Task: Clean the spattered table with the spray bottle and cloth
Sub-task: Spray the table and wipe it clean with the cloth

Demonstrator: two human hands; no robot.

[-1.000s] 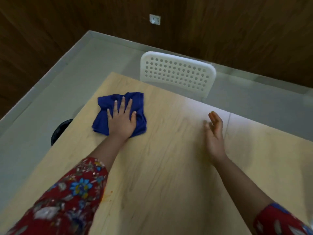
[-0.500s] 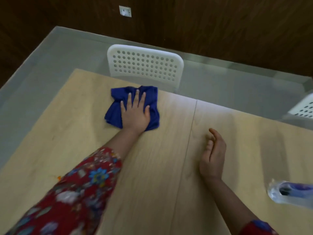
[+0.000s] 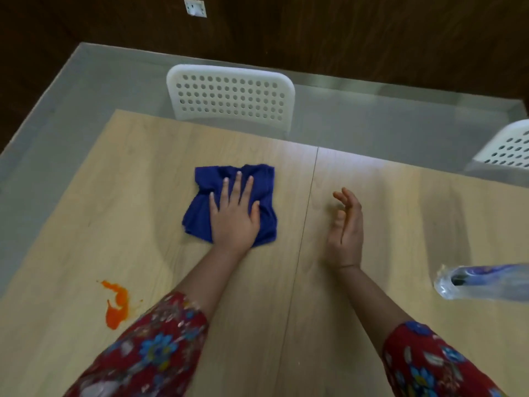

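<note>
Obs: left grip (image 3: 234,213) flat, fingers straight, pressing the blue cloth (image 3: 197,219) at the centre of the surface (image 3: 143,181). Right grip (image 3: 346,227) apart, holding nothing. Orange spatter (image 3: 117,305) at 8 o'clock, well apart from the cloth. Risk: it smears if wiped unsprayed. Spray bottle (image 3: 483,282) lies sideways at 3 o'clock (fill level unreadable) and may roll or leak.

left hand (image 3: 234,216) flat on cloth (image 3: 230,203), orange spatter (image 3: 116,305)

No legible text; spray bottle (image 3: 483,282) label blurred.
</note>
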